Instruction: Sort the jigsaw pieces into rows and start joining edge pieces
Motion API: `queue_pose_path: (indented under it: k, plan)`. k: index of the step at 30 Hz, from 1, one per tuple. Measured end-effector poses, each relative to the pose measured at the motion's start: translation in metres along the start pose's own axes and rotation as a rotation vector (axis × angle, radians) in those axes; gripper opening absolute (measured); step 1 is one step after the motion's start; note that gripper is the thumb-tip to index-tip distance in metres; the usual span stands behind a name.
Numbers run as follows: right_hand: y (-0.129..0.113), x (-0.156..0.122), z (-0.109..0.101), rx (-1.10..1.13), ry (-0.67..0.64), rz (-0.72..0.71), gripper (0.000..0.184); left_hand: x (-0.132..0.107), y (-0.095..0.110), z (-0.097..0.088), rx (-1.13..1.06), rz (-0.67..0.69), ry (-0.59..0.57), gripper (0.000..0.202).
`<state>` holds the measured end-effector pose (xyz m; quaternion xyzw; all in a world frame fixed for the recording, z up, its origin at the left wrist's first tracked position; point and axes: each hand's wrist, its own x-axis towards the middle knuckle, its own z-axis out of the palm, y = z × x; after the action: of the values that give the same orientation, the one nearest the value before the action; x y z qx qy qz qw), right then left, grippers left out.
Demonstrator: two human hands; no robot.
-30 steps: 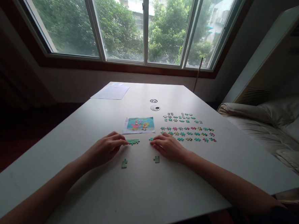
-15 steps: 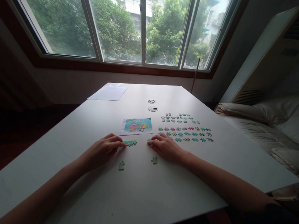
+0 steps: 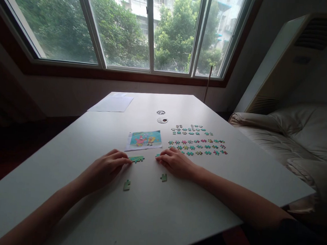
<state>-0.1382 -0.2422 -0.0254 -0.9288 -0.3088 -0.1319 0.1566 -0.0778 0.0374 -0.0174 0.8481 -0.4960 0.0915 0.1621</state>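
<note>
My left hand (image 3: 107,169) rests on the white table, its fingertips closed on the left end of a short strip of joined green puzzle pieces (image 3: 137,159). To the right of that strip, a small teal-green puzzle piece (image 3: 157,155) sticks out from the fingertips of my right hand (image 3: 177,162). The fingers partly hide it, and a small gap separates it from the strip. Two loose green corner-like pieces lie nearer to me: one puzzle piece (image 3: 126,185) below my left hand, another puzzle piece (image 3: 163,177) below my right.
Behind the strip lies a cartoon reference picture (image 3: 145,139). Rows of loose puzzle pieces (image 3: 198,141) spread across the right of the table (image 3: 143,217). Farther back are two round items (image 3: 162,120) and white paper (image 3: 111,104). A pale sofa (image 3: 265,128) stands beyond the right edge.
The view has turned slightly, so everything sits a little further left. Both hands keep nearly the same places relative to the strip and the pieces.
</note>
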Motion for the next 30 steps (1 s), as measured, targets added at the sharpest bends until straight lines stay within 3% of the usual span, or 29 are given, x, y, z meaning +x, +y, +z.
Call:
queue_pose_path:
  k: [16, 22, 26, 30]
  plan:
    - [-0.001, -0.001, -0.001, -0.002, 0.024, -0.007, 0.028, 0.001, 0.003, -0.002, 0.001, 0.013, 0.011, 0.029]
    - [0.002, -0.003, -0.013, -0.026, 0.049, -0.017, 0.028, 0.003, 0.007, -0.002, 0.005, 0.016, 0.024, 0.028]
    - [0.022, -0.001, -0.031, -0.037, 0.088, 0.016, 0.026, 0.003, 0.004, -0.001, 0.007, 0.018, 0.029, 0.028]
    - [0.071, 0.001, -0.054, -0.042, 0.135, 0.081, 0.021, 0.002, 0.0, 0.001, 0.022, 0.023, 0.025, 0.028]
